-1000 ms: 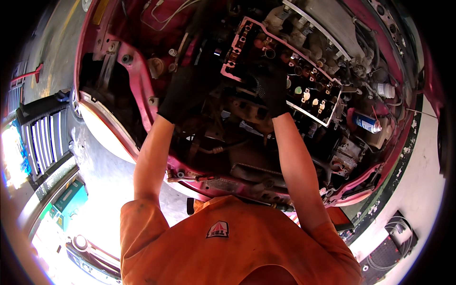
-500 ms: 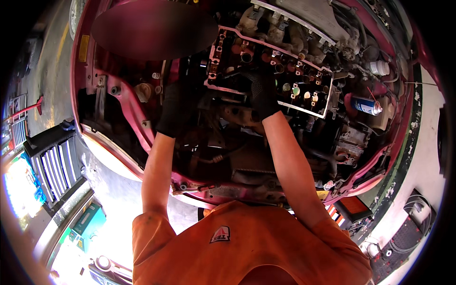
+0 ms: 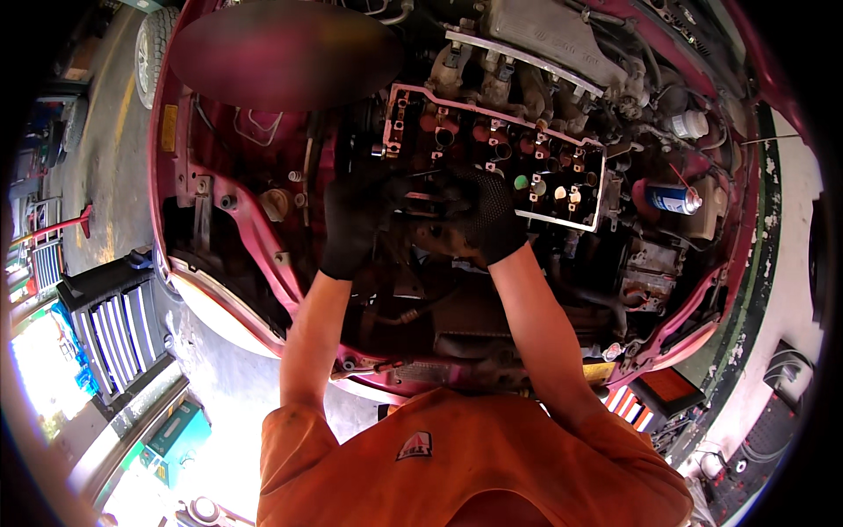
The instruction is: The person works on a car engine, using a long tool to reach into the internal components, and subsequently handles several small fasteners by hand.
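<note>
I lean over the open engine bay of a red car. The uncovered cylinder head shows its valve gear inside a pale gasket rim. Both my hands wear black gloves. My left hand reaches up against the left end of the engine, its fingers hidden among dark parts. My right hand curls over a rusty brown metal part on the front face of the engine, just below the cylinder head. The two hands are about a hand's width apart.
A blue spray can lies in the bay at the right, near a white-capped reservoir. A dark tool chest with drawers stands on the floor at the left. An orange-topped box sits at the lower right.
The view has shifted so the engine sits lower and more central. Both hands stay at the front of the engine and now appear closer together, the right one curled over the rusty part.
</note>
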